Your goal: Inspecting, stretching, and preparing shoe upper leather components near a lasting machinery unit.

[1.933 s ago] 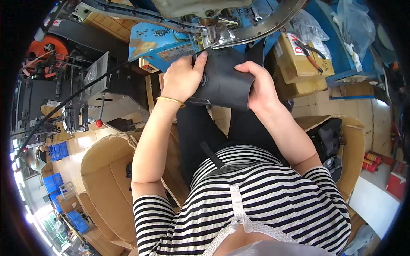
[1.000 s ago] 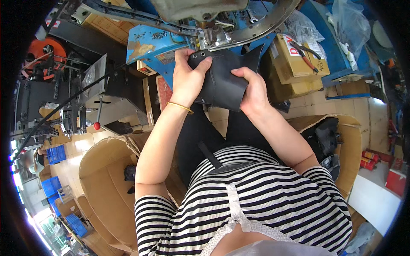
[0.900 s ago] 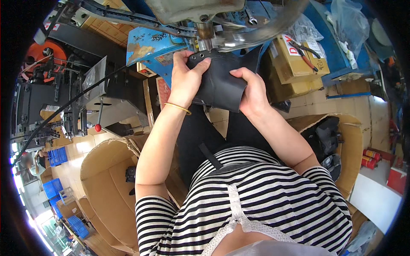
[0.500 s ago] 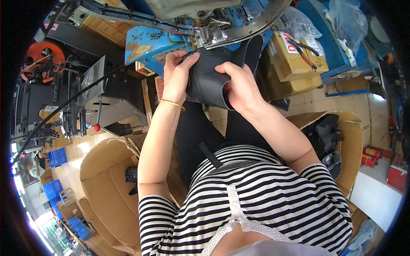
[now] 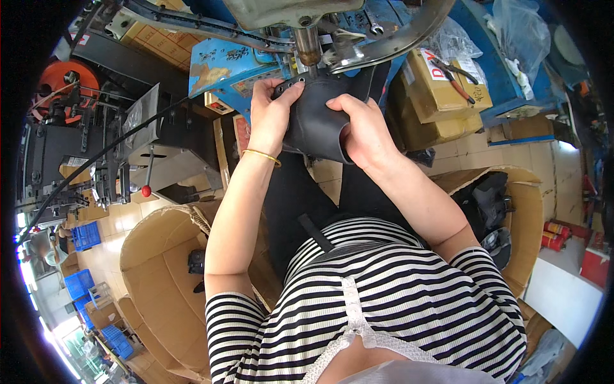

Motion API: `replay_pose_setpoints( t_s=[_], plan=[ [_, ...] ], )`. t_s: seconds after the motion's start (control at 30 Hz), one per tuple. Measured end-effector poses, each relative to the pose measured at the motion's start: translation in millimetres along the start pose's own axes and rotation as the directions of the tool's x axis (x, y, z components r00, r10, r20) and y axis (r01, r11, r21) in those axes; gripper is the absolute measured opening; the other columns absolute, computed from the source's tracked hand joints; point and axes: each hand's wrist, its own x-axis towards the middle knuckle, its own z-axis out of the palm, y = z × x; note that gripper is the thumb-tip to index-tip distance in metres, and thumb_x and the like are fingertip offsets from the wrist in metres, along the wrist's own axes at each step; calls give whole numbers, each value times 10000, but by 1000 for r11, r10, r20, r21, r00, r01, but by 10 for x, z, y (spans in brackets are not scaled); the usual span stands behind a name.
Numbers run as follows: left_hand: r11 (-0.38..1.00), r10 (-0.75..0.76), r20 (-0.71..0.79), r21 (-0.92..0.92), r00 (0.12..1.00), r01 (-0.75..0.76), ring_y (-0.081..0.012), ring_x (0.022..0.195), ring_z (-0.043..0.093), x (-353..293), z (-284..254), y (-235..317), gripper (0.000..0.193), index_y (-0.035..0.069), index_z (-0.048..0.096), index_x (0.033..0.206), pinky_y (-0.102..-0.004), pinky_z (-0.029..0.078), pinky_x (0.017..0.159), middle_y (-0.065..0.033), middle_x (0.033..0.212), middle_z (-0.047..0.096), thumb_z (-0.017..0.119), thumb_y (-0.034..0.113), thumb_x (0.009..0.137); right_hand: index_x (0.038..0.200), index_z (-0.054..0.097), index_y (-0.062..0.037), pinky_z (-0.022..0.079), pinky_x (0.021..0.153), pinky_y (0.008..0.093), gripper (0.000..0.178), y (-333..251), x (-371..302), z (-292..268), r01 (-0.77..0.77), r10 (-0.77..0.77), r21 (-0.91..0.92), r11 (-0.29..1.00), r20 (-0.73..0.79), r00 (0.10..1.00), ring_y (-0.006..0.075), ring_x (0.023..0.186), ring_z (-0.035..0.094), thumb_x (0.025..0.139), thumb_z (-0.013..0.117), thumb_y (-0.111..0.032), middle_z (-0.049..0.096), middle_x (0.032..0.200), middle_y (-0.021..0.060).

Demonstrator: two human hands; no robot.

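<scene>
Left of the cylindrical steel ram [image 5: 307, 48], the left hand [image 5: 268, 116] pinches the curved black leather-like sheet [image 5: 315, 121], its top edge at the ram's tip, and the right hand [image 5: 367, 130], lower right, pinches its rolled side, where slipping could skew the sheet.

The left hand [image 5: 268, 114] pinches the upper left edge of the black leathery piece [image 5: 316, 121], thumb on top. The right hand [image 5: 366, 131] grips its right side, thumb on top, other fingers largely hidden. The left forearm [image 5: 234, 214] and right forearm [image 5: 423, 195] converge on it from below.
</scene>
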Motion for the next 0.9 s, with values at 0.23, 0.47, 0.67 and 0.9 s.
replay_pose_setpoints(
  t_s=[0.23, 0.47, 0.67, 0.9],
  plan=[
    [989, 149, 50, -9, 988, -148, -132, 834, 568, -36, -72, 31, 312, -29, 593, 926, -249, 451, 728, -92, 900, 630, 756, 196, 783, 1088, 549, 20, 493, 767, 282, 272, 138, -242, 57, 63, -62, -7, 998, 118, 991, 141, 868, 599, 820, 584, -13, 622, 969, 75],
    [978, -68, 263, -175, 962, 117, -89, 678, 591, 66, -135, 203, 143, 16, 635, 871, -213, 456, 604, -43, 789, 658, 729, 102, 809, 1091, 543, 25, 476, 789, 268, 260, 216, -173, 203, 126, -130, 43, 991, 119, 984, 133, 869, 589, 836, 574, -14, 619, 974, 69],
    [971, -148, 261, -147, 954, 190, -101, 623, 576, 224, -115, 182, 143, 24, 631, 843, -227, 451, 556, -49, 771, 645, 728, 123, 810, 1085, 529, 41, 547, 660, 293, 258, 155, -53, 309, 150, -149, -6, 989, 112, 982, 164, 840, 614, 839, 577, -19, 621, 966, 73],
    [984, -175, 218, 9, 960, 178, -100, 617, 557, 224, -123, 111, 177, 28, 627, 797, -234, 444, 566, -40, 726, 636, 744, 161, 804, 1041, 592, 0, 570, 608, 317, 194, 34, -24, 136, 74, -70, -16, 997, 171, 983, 165, 838, 644, 896, 582, -128, 646, 948, 85]
  ],
)
